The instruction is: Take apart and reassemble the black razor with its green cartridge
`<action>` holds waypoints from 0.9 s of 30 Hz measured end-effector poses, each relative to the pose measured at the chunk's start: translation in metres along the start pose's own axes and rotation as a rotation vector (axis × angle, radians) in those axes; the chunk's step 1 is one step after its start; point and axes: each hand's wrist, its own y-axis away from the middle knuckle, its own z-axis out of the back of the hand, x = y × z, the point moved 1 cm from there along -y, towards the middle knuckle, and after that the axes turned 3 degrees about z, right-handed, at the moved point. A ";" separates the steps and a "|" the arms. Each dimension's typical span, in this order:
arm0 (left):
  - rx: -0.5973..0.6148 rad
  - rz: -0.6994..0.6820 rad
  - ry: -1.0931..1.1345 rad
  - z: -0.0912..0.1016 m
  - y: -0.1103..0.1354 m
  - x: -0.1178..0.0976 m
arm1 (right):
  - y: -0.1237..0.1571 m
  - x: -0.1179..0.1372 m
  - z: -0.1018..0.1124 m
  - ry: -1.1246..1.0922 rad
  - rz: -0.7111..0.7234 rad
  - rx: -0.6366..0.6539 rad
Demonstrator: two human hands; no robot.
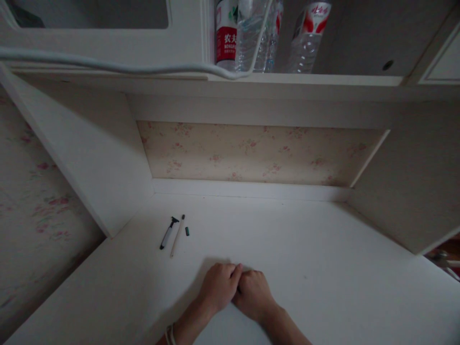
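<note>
My left hand (220, 286) is closed in a loose fist over the white desk (312, 268), its thumb touching my right hand. My right hand (254, 293) is closed too, pressed against the left one, knuckles up. No object shows in either hand, though the palms are hidden. Beyond the left hand lie a grey and black razor (167, 235), a slim pale stick with a dark head (176, 239), perhaps a toothbrush, and a small dark green cylinder (187, 231). The three lie apart, side by side.
A shelf (309, 80) overhangs the desk's back, bearing several plastic bottles (226, 43). A white cable (143, 69) runs along the shelf front. Side panels (82, 143) bound the desk left and right, with a low ledge (251, 189) at the back.
</note>
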 end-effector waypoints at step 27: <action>-0.020 -0.018 -0.035 -0.003 0.000 0.002 | 0.000 -0.001 -0.002 0.018 0.005 -0.005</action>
